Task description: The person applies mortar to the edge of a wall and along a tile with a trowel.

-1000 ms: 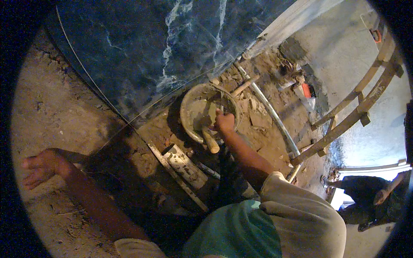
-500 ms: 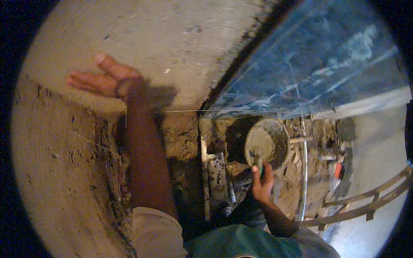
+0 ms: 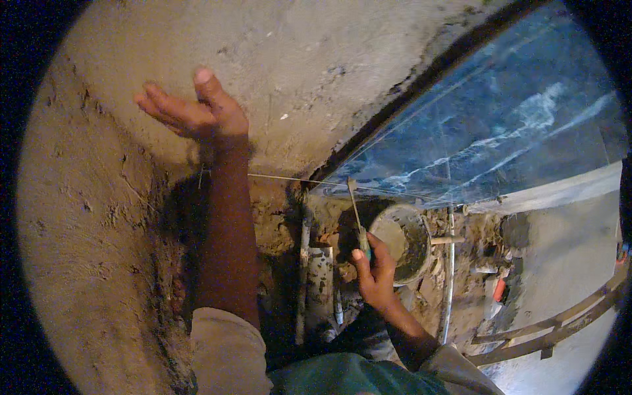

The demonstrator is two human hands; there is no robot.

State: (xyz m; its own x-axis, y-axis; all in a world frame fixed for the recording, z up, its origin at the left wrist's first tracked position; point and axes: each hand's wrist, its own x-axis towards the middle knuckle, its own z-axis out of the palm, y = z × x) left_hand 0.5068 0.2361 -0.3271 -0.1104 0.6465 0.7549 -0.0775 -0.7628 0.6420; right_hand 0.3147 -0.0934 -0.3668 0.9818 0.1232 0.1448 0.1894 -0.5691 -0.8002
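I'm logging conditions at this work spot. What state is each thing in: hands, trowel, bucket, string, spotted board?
Left hand: open, palm bare, no tool in it.
Right hand: closed around a handle.
Bucket: open-topped, some pale, wet-looking mix inside.
Trowel: held, blade outside the bucket's rim.
String: stretched straight.
Spotted board: marked with dark patches; whether wet, cannot tell.

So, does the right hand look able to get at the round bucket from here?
Probably yes: the right hand appears right beside the bucket, with nothing visible between them, though it's holding a slim tool.
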